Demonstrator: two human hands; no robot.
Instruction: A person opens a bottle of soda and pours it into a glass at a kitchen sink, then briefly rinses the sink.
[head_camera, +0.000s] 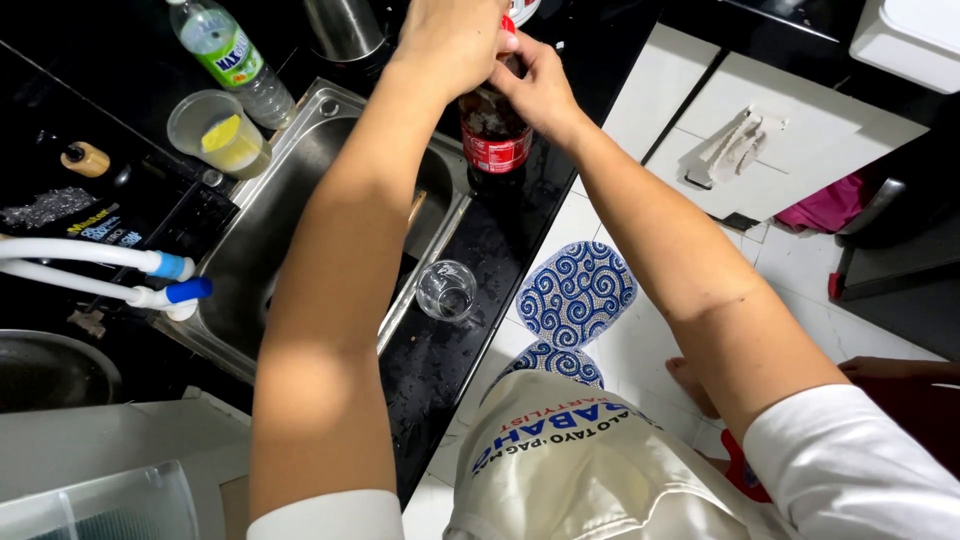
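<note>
A dark cola bottle (494, 138) with a red label stands on the black counter (500, 235) beside the sink. My left hand (450, 40) is closed over its top, around the red cap. My right hand (540, 88) grips the bottle's neck and shoulder from the right. An empty clear drinking glass (446, 290) stands on the wet counter nearer to me, apart from both hands.
A steel sink (300, 220) lies left of the bottle. Behind it stand a plastic cup (218, 132) with yellow liquid and a clear bottle (232, 58) with a green label. White taps (150, 280) reach in from the left. A blue patterned mat (578, 292) lies on the white floor.
</note>
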